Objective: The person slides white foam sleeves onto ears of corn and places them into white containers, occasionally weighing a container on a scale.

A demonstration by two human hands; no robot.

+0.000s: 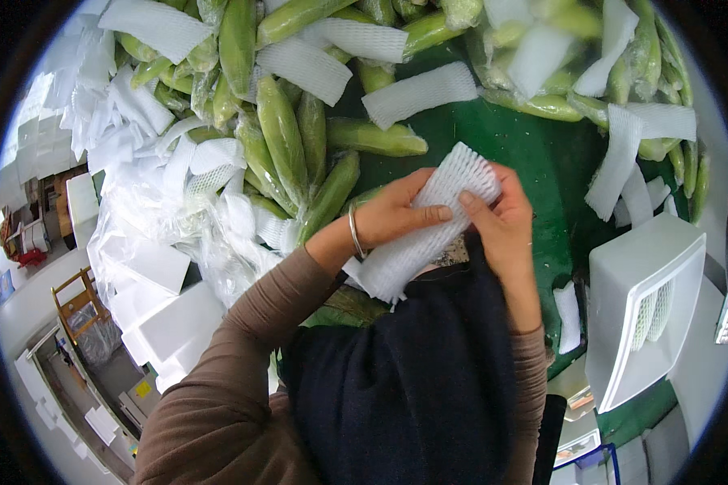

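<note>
A white foam net sleeve (412, 251) lies slantwise between my two hands, in front of my dark apron. My left hand (394, 212), with a silver bangle at the wrist, grips its middle from the left. On the upper right end, my right hand (500, 212) pinches the foam, thumb on top and fingers behind. Whether anything is inside the sleeve cannot be told. Green corn ears in clear film (282, 139) lie heaped just beyond my left hand. Another flat foam net sleeve (421, 94) rests on the green surface (546, 176) beyond my hands.
A white foam box (643, 303) holding net-sleeved pieces stands tilted at the right. Crumpled clear plastic film (218, 242) and white foam boxes (176, 327) crowd the left. More wrapped corn ears (546, 106) and loose sleeves (616, 160) lie at the far right.
</note>
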